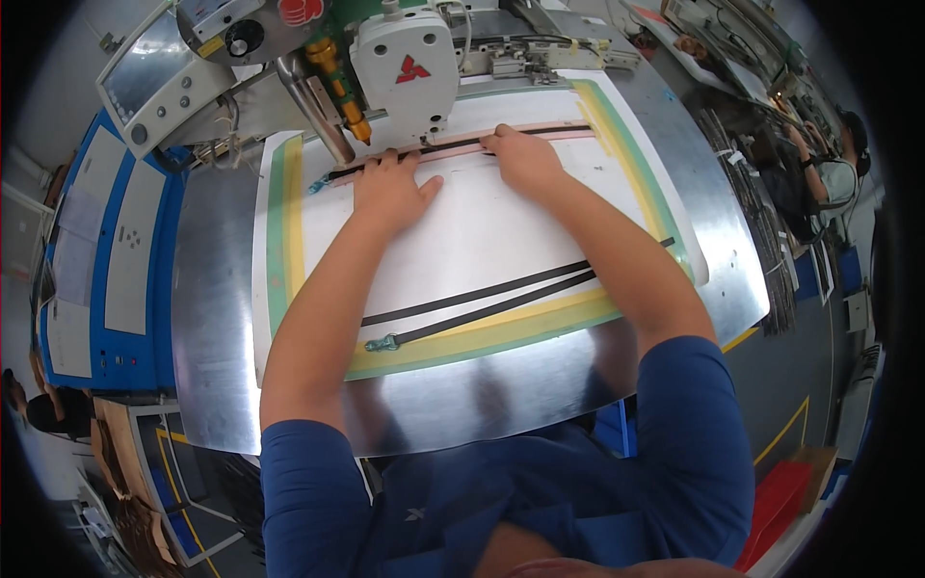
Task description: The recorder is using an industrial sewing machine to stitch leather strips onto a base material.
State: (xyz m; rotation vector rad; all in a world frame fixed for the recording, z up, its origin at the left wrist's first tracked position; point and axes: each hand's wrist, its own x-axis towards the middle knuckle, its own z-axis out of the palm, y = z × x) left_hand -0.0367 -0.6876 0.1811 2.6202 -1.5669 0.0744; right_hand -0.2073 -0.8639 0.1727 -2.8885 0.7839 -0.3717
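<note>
A long black strap (pixel 448 146) lies along a pink strip (pixel 568 135) toward the back of a white sheet, with a teal piece (pixel 319 183) at its left end. My left hand (pixel 390 193) lies flat over the left part of this strap, fingers spread and thumb out to the side. Farther right, my right hand (pixel 528 166) has its fingers drawn together on the strap's edge. The white head of an industrial sewing machine (pixel 405 72) stands just behind the strap, between and beyond my hands.
Two more black straps (pixel 472 295) lie near the sheet's front, one ending in a teal piece (pixel 383 343). Yellow and green tape (pixel 501 342) borders the sheet on a metal table (pixel 217 318). At left stand a control screen (pixel 145 72) and blue cabinet (pixel 140 241). A co-worker (pixel 833 178) is at right.
</note>
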